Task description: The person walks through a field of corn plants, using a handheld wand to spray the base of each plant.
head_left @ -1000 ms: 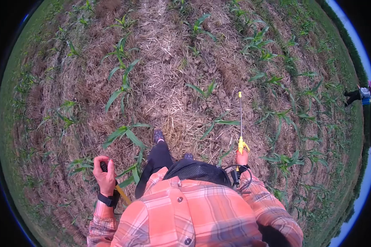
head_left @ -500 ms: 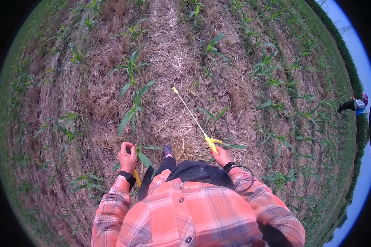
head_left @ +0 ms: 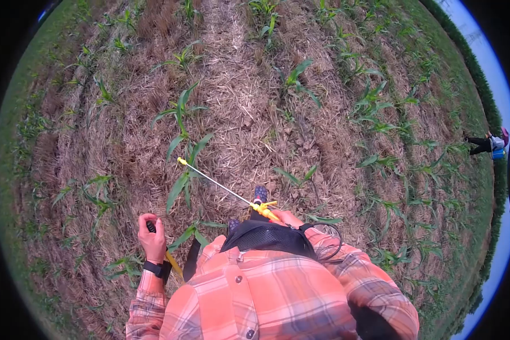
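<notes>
My right hand [head_left: 287, 218] is closed around the yellow handle of a sprayer wand [head_left: 221, 187], close in front of my waist. The thin metal tube slants forward and left, and its yellow nozzle [head_left: 182, 161] is above the leaves of a young corn plant [head_left: 178, 184]. Out to the left, my left hand [head_left: 152, 238] wraps round the black grip of a yellow pump lever [head_left: 174, 264]. The lower end of this lever is hidden behind my sleeve. A black hose [head_left: 337, 233] loops beside my right wrist.
Rows of young corn [head_left: 371, 105] run ahead through dry straw and soil [head_left: 232, 102]. My shoes show below, one shoe [head_left: 260, 194] farther forward. Another person [head_left: 487, 144] with a blue container stands far off at the right, near a line of trees.
The wand has swung left, carrying its nozzle from the bare strip to the corn plant. My left hand has moved left and down with the lever. One foot has come forward into view.
</notes>
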The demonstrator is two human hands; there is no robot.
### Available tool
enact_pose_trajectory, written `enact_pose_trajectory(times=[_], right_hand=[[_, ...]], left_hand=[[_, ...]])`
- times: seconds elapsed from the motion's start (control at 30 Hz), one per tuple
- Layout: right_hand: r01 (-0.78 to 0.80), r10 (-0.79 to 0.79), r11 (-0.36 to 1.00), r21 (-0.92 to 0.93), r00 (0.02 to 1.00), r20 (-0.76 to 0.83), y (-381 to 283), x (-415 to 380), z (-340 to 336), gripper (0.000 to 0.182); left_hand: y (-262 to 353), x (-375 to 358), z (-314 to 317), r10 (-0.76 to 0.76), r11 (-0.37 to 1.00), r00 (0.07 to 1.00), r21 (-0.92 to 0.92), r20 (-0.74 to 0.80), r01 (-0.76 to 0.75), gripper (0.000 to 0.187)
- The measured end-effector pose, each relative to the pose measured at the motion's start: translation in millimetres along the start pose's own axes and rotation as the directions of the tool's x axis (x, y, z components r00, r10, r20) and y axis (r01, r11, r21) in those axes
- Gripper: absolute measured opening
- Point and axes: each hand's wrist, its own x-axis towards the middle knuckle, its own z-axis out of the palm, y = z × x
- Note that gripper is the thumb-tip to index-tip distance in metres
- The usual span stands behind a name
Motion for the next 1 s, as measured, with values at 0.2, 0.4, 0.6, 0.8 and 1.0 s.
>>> enact_pose_trajectory(times=[0.2,0.4,0.6,0.8,1.0], right_hand=[[0.089,-0.12,0.976,-0.198,0.981,-0.15,33.8,44.8,-63.8,0.026],[-0.206,0.139,0.977,-0.047,0.792,-0.595,63.6,41.4,-128.3,0.023],[-0.247,0.098,0.968,-0.048,0.546,-0.832,119.4,34.2,-182.2,0.013],[-0.031,0.304,0.946,0.322,0.423,-0.853,93.3,38.5,-206.5,0.011],[-0.379,0.298,0.916,0.134,0.415,-0.86,92.5,107.9,-221.1,0.012]], left_hand=[[3.2,67.5,93.2,0.023,0.998,0.995,0.051,0.1,-0.028,0.007],[16.9,112.9,161.8,0.064,0.991,0.984,0.105,0.168,-0.082,0.007],[22.0,143.7,189.9,-0.018,0.985,0.98,0.173,0.199,-0.017,0.01],[29.8,189.7,202.9,0.002,0.989,0.978,0.147,0.206,-0.033,0.01],[33.0,285.4,224.9,-0.013,0.998,0.977,0.057,0.212,0.001,0.009]])
